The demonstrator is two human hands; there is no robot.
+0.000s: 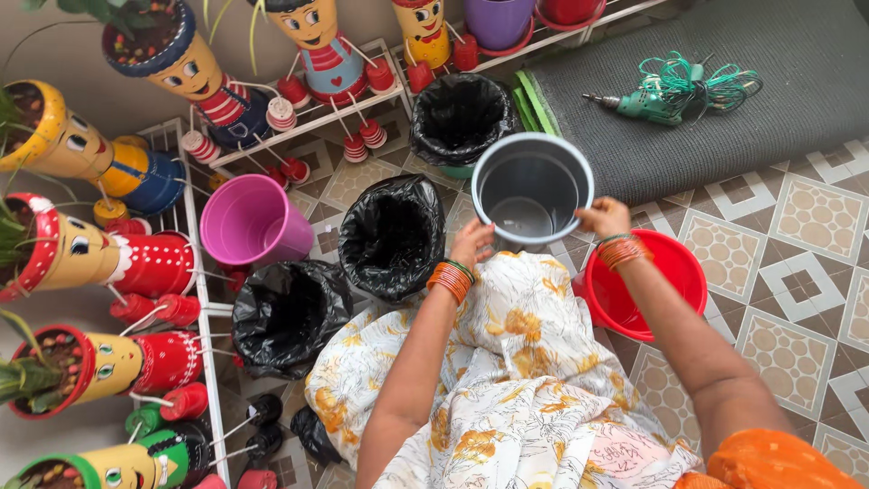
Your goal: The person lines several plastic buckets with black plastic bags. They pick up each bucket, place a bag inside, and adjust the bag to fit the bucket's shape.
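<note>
Both the left hand and right hand pinch the grey bucket's near rim, holding it above her lap, seemingly mid-positioning; setting it down needs level lowering

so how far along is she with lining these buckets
Done: three buckets already wear black liners. In hand: the left hand and right hand grip the rim of the bare grey bucket. Left: the pink bucket and red bucket show no liner.
</note>
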